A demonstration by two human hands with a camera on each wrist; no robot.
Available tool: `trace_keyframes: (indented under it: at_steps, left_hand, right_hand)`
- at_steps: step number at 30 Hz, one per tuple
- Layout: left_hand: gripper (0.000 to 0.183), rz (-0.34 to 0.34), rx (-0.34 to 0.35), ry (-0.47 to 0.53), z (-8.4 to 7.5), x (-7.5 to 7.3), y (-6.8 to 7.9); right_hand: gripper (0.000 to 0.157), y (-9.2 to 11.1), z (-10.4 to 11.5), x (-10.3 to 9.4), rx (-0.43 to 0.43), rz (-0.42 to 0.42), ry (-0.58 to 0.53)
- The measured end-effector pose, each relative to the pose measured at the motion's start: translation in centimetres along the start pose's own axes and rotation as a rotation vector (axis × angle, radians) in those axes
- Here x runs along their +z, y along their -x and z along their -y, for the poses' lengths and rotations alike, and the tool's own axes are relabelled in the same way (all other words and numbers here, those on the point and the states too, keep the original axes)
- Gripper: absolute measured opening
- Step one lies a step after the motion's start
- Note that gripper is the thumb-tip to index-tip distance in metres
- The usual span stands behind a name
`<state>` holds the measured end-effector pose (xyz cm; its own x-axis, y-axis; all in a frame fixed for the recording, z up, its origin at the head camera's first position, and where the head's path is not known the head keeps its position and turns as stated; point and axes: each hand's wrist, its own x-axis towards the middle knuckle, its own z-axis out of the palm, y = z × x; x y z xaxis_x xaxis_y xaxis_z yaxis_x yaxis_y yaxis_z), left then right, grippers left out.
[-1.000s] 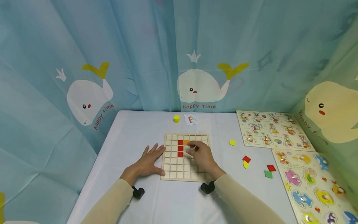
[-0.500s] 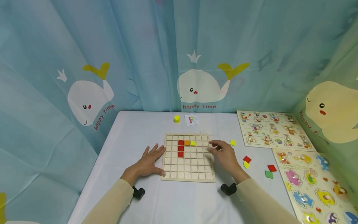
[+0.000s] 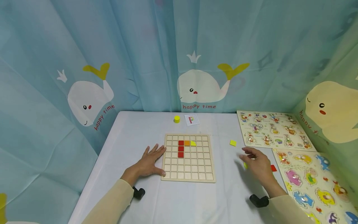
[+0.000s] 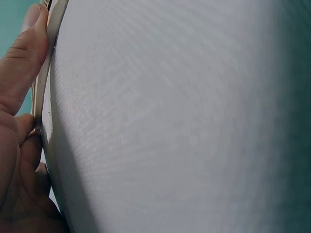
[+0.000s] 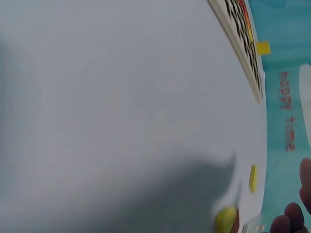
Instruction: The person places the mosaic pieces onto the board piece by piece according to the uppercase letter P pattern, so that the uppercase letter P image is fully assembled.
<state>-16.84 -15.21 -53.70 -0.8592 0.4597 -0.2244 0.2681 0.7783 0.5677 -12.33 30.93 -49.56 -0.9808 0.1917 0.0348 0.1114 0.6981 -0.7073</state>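
Note:
A wooden grid board [image 3: 193, 177] lies in the middle of the table in the head view. Set in its cells are a column of red squares [image 3: 181, 149], an orange square [image 3: 187, 143] and a yellow piece [image 3: 193, 143] with one cut-off corner. My left hand [image 3: 148, 161] rests with spread fingers at the board's left edge; its thumb [image 4: 24, 53] touches that edge in the left wrist view. Over the loose tiles at the right hovers my right hand [image 3: 258, 165], thumb and fingers apart, nothing between them. It partly covers a yellow rounded piece [image 3: 245, 165] and a red tile [image 3: 273, 168].
A loose yellow tile [image 3: 233, 143] lies right of the board. Behind the board stand a yellow cylinder [image 3: 177, 119] and a small pattern card [image 3: 192, 120]. Two picture puzzle boards, one far [image 3: 275, 129] and one nearer [image 3: 305, 177], take up the table's right side.
My right hand has left the yellow piece in the board beside the orange square and moved right, over the loose tiles. My left hand has stayed in place.

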Motion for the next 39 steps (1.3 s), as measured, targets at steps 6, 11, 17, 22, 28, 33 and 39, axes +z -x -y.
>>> trace_keyframes:
  at_steps: [6,11,17,22,28,33,39]
  left_hand:
    - [0.121,-0.002,0.000,-0.005,0.0,0.0,0.0]
    - [0.121,-0.002,0.002,-0.006,0.0,0.0,0.0]
    - [0.121,0.001,0.005,0.002,-0.1,-0.1,0.0]
    - [0.121,-0.001,0.006,-0.005,0.0,-0.1,0.0]
    - [0.121,0.000,0.007,-0.006,0.0,-0.1,0.0]
    - [0.120,0.001,0.006,-0.011,0.0,-0.1,0.0]
    - [0.120,0.002,0.006,-0.017,0.0,-0.1,0.0]
  right_hand:
    - [0.048,0.6,-2.1,-1.5,0.087,0.032,0.041]
    - [0.049,0.5,-2.8,-1.9,0.165,0.084,0.042]
    - [0.051,0.3,-2.5,-1.3,0.130,0.117,0.047]
    - [0.052,0.1,-2.0,-0.2,0.068,0.141,0.036]
    - [0.052,-0.1,-1.9,0.3,0.037,0.134,0.038]
    - [0.058,-0.6,-2.4,0.6,0.089,0.129,0.087]
    - [0.042,-0.9,-2.5,1.3,-0.010,0.135,0.156]
